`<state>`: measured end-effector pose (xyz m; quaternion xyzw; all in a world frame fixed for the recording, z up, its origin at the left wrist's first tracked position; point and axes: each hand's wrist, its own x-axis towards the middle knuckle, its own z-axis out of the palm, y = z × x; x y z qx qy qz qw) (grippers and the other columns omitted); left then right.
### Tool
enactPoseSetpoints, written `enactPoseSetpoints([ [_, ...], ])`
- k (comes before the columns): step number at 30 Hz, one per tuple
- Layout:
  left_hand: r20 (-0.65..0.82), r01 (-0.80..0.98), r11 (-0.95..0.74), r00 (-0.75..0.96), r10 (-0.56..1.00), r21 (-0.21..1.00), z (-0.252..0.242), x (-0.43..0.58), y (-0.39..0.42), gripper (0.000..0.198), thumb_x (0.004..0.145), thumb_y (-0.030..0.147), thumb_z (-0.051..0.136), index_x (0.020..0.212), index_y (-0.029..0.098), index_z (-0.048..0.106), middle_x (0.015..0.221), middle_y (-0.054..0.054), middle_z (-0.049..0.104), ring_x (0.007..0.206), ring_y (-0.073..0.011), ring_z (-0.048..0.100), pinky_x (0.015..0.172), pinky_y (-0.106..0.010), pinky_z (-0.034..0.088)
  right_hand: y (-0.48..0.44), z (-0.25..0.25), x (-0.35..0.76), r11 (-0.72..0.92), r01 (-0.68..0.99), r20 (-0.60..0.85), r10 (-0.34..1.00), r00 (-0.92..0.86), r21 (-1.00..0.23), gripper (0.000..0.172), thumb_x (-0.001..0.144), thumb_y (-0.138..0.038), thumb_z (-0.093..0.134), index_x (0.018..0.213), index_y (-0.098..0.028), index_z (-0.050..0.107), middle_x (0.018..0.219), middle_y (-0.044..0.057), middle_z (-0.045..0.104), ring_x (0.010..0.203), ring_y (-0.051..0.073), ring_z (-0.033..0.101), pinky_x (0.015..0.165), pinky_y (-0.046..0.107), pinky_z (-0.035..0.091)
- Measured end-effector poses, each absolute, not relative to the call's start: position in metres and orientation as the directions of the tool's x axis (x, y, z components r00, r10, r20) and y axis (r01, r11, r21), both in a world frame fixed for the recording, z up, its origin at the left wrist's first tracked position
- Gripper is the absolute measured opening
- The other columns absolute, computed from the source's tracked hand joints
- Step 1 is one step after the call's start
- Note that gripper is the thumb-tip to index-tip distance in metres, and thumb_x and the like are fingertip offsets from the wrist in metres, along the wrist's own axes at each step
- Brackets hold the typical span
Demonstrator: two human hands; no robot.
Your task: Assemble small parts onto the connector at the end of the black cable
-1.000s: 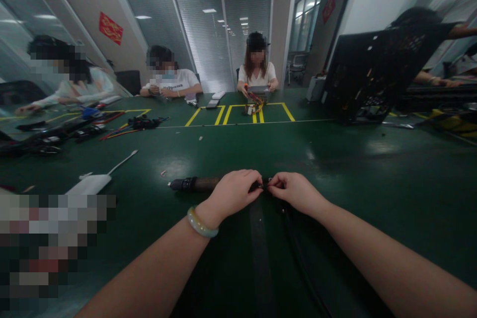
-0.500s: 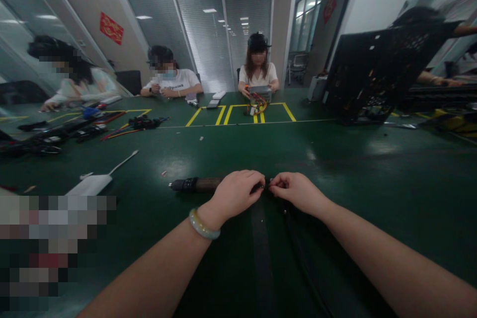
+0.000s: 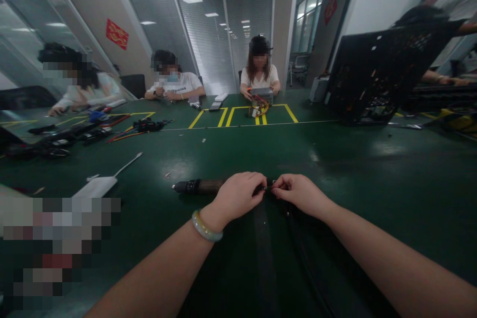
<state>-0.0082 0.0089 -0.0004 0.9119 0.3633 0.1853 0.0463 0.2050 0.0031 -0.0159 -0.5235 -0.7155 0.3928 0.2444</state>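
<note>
A dark rod-like tool (image 3: 199, 187) lies crosswise on the green table (image 3: 372, 184), its ribbed tip pointing left. My left hand (image 3: 240, 194), with a pale bangle on the wrist, is closed over the tool's right end. My right hand (image 3: 298, 193) pinches a small part that I cannot make out, right against my left fingertips. A black strap (image 3: 264, 253) and a thin black cable (image 3: 301, 253) run from my hands toward me.
A white adapter with a cable (image 3: 97, 186) lies to the left. Bundles of wires (image 3: 145, 126) sit farther back left. A black crate (image 3: 372, 79) stands at the right. Three people sit at the far side, and another person works at the right.
My hands stay together on the tool. The view has shifted slightly down and right; nothing was let go or picked up.
</note>
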Motion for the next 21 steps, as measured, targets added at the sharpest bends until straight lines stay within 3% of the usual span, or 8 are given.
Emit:
enactPoseSetpoints([
  [16,0.324,0.646,-0.722,0.647,0.690,0.248,-0.0024,-0.0078,0.0106,0.014,0.085,0.027,0.061,0.098,0.020,0.057,0.101,-0.002,0.064,0.092,-0.0192,0.060,0.082,-0.035,0.049,0.0048,-0.0194,0.2056,0.173,0.581,-0.045,0.939,-0.340,-0.795,0.014,0.082,-0.032,0.062,0.086,-0.020,0.067,0.080,0.000,0.071,0.070,0.015,0.065,0.060,0.023,0.044],
  [21,0.318,0.620,-0.750,0.680,0.660,0.231,-0.0023,-0.0073,0.0103,0.011,0.086,0.019,0.057,0.097,0.021,0.058,0.103,-0.002,0.063,0.096,-0.0190,0.060,0.088,-0.036,0.047,0.0036,-0.0156,0.2043,0.154,0.590,-0.061,0.943,-0.328,-0.793,0.013,0.082,-0.031,0.062,0.086,-0.019,0.068,0.081,0.001,0.072,0.072,0.016,0.065,0.062,0.023,0.045],
])
